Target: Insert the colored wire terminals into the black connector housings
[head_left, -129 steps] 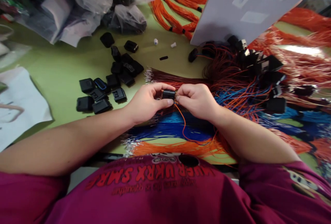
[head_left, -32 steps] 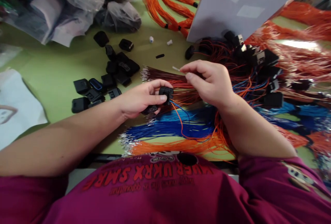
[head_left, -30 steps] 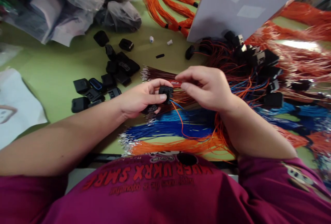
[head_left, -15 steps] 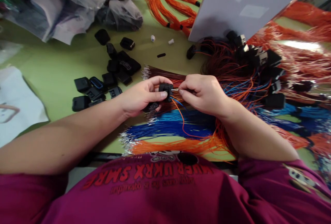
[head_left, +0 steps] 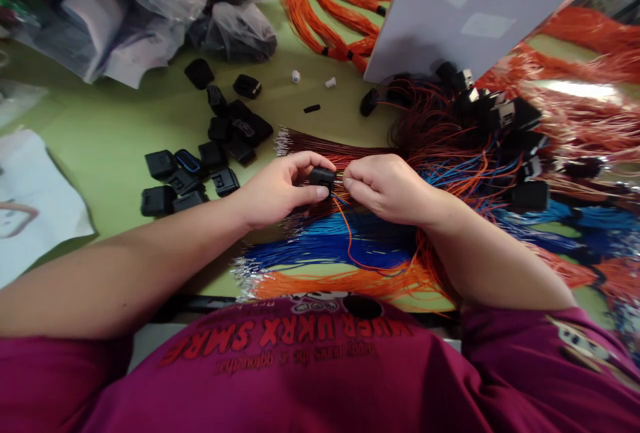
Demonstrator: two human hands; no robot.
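Observation:
Between the thumb and fingers of my left hand (head_left: 280, 186) is a black plastic connector housing (head_left: 321, 180). Orange and blue wires (head_left: 345, 215) come out of its right side and loop down. My right hand (head_left: 383, 183) is pinched close against that side, on a thin wire (head_left: 340, 178) whose end meets the connector; how deep it sits I cannot tell. Under both hands lie rows of brown and red wires with metal terminals (head_left: 283, 140). Nearer my body are blue wires (head_left: 320, 250) and orange wires (head_left: 330, 283).
Loose black connector housings (head_left: 185, 180) lie in a group to the left. Two small white parts and a black strip (head_left: 312, 108) are beyond my hands. A grey-white board (head_left: 465, 20) stands at the back right, near wired connectors (head_left: 505, 113). Plastic bags (head_left: 240, 30) fill the back left.
My left hand has turned the connector a little, so a different face shows. My right hand has moved slightly left and down, closer to the connector.

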